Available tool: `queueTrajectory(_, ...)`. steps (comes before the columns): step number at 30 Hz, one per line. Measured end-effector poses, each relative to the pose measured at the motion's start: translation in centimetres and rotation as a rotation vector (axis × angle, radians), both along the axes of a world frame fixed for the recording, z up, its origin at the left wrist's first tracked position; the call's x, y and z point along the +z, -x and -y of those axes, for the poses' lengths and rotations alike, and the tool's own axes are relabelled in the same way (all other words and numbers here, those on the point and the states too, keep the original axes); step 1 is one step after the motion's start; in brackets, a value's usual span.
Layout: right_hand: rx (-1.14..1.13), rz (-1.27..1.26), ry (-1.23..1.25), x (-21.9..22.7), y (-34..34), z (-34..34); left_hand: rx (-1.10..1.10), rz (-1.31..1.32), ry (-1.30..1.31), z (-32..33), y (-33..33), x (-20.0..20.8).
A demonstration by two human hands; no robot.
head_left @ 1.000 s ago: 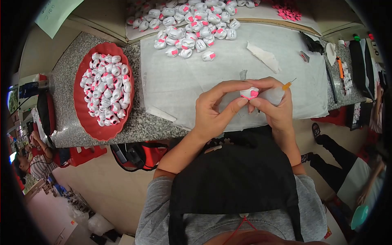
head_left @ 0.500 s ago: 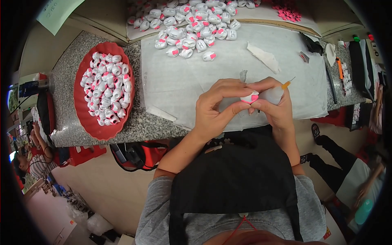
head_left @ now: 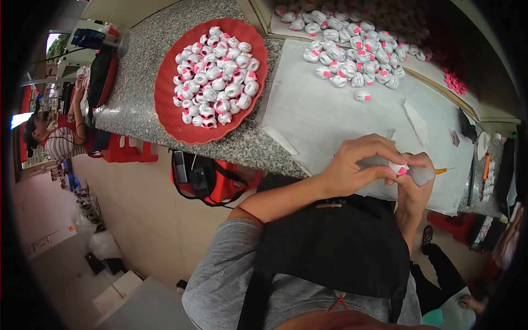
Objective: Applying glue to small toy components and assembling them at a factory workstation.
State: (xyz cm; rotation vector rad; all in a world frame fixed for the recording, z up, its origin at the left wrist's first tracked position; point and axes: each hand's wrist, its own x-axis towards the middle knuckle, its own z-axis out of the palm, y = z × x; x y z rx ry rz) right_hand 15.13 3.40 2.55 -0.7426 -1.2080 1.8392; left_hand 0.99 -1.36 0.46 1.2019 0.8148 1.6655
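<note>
A small, rounded white-and-pink plastic piece (head_left: pixel 398 168) is pinched between the fingertips of both hands above the covered worktop. My left hand (head_left: pixel 360 164) is closed, its thumb and forefinger on the piece's left side. My right hand (head_left: pixel 413 190) steadies the other side with its fingertips. It also keeps a translucent needle-tipped bottle (head_left: pixel 423 175) in its grip, with the yellow-orange needle base (head_left: pixel 440 171) pointing right, away from the piece. The palm and lower fingers of the right hand are partly hidden.
On the left, a red scalloped tray (head_left: pixel 166 82) holds many similar pieces. More white-and-pink pieces (head_left: pixel 357 55) lie piled at the back, near small pink parts (head_left: pixel 454 81). A torn paper strip (head_left: pixel 416 122) rests on the white sheet (head_left: pixel 297 93). Another person (head_left: pixel 60 137) sits far left.
The view has swung left, so the tray and pile appear farther right. Both hands still hold the piece close together, and the bottle remains in my right hand.
</note>
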Motion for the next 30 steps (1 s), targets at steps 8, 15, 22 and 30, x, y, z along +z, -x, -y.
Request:
queueTrajectory(8,0.088,0.119,-0.064,0.5,3.0,-0.6,0.580,-0.446,-0.058,1.3,4.2,1.1)
queueTrajectory(15,-0.101,0.213,-0.095,-0.5,0.6,-1.9,0.685,-0.985,0.070,0.7,9.4,2.9)
queueTrajectory(22,-0.017,0.097,-0.087,-1.0,-1.6,-2.1,0.341,-1.363,0.100,-4.6,5.3,0.1)
queueTrajectory(30,-0.196,0.179,-0.165,0.8,-2.9,-2.8,0.101,-0.457,0.285,-2.9,3.0,1.6)
